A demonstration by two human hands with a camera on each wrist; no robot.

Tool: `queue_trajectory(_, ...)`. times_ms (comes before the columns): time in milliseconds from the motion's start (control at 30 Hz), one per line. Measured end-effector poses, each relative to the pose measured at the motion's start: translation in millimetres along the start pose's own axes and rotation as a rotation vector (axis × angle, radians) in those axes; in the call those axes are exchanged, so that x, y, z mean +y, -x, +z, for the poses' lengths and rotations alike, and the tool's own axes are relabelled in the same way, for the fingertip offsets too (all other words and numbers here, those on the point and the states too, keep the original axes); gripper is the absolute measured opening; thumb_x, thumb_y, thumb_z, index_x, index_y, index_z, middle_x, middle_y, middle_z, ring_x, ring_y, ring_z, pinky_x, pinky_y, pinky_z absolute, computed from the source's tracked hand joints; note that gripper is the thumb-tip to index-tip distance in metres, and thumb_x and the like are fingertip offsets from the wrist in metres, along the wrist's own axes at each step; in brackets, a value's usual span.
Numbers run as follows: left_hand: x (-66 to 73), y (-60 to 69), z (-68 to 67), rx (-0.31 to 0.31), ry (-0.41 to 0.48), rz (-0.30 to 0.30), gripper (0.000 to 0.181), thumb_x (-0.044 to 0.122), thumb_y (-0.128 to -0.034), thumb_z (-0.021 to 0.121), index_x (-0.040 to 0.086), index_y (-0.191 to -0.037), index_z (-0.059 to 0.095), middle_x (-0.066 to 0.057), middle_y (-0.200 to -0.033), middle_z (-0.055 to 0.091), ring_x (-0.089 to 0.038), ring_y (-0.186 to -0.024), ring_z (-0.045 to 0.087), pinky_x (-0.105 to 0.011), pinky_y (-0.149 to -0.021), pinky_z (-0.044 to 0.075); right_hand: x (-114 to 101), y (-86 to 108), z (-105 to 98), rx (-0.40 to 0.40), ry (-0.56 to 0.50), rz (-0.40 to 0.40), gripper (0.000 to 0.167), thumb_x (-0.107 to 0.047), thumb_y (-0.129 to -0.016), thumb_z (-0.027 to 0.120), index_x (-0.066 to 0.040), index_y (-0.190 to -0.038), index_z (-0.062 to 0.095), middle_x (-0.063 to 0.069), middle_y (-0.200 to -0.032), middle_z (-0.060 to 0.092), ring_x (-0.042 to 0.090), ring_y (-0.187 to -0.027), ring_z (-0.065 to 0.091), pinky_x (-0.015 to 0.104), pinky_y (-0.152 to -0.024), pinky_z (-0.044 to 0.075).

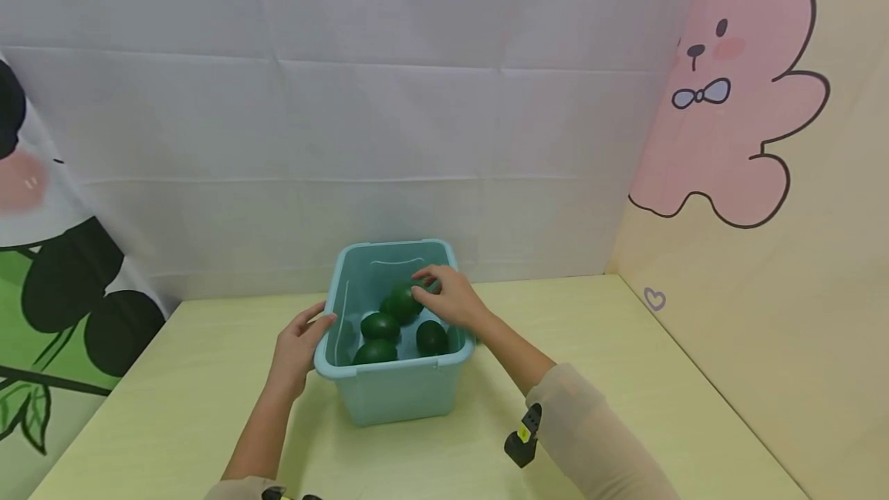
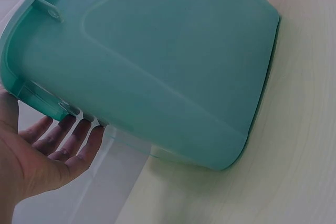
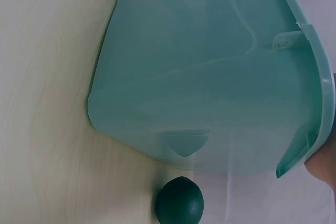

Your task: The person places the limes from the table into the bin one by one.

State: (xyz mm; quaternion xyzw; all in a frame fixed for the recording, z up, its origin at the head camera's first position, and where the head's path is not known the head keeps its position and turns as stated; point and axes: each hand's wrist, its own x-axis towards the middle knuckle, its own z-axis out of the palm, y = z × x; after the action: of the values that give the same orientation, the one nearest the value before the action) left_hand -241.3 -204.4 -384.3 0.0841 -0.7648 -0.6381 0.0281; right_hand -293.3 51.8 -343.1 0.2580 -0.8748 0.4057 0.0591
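Observation:
A light teal plastic bin [image 1: 399,392] stands on the table with several dark green avocados inside. At its left rim is my left hand [image 1: 295,349]; the thumb lies at the rim and the bent fingers [image 2: 79,148] touch the outer wall just under it. My right hand [image 1: 451,298] reaches in over the right rim, thumb and fingers curved about an avocado [image 1: 403,303] toward the back. Near the front lie another avocado [image 1: 380,327] and a single one [image 1: 432,338] at the right. The right wrist view shows only part of that hand beyond the rim.
One avocado [image 3: 179,203] sits on the table outside the bin, close to its right side. A pale yellow table [image 1: 590,407] lies beneath everything. White cloth [image 1: 382,122] hangs behind, with a panda print at the left and a pink bear at the right.

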Motion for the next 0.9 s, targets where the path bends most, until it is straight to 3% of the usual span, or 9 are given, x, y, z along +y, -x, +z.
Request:
queue_trajectory(200, 0.3, -0.1, 0.2, 0.002, 0.003, 0.002, 0.06, 0.043, -0.093, 0.053, 0.013, -0.143, 0.038, -0.021, -0.14, 0.046, -0.005, -0.089, 0.059, -0.025, -0.073, 0.053, 3.6, -0.1, -2.7, 0.101, -0.076, -0.008, 0.024, -0.022, -0.095, 0.051, -0.011, -0.112, 0.064, 0.009, -0.104, 0.06, 0.018, -0.08, 0.06, 0.026, -0.066, 0.049)
queue_trajectory(433, 0.5, 0.0, 0.6, 0.001, 0.008, 0.007, 0.059, 0.042, -0.0931, 0.053, 0.013, -0.143, 0.038, -0.022, -0.139, 0.046, -0.003, -0.087, 0.059, -0.025, -0.072, 0.053, 5.7, -1.7, -12.6, 0.215, -0.088, -0.008, 0.02, -0.019, -0.093, 0.053, -0.009, -0.106, 0.066, 0.009, -0.1, 0.061, 0.016, -0.074, 0.057, 0.026, -0.065, 0.048)
queue_trajectory(900, 1.3, 1.6, 0.7, 0.001, 0.01, -0.001, 0.059, 0.041, -0.0934, 0.053, 0.013, -0.143, 0.038, -0.022, -0.14, 0.045, -0.002, -0.086, 0.059, -0.024, -0.071, 0.053, 28.9, 2.9, -35.4, 0.276, -0.002, 0.085, 0.024, -0.018, -0.092, 0.054, -0.004, -0.109, 0.065, 0.012, -0.101, 0.062, 0.023, -0.08, 0.059, 0.034, -0.073, 0.05)
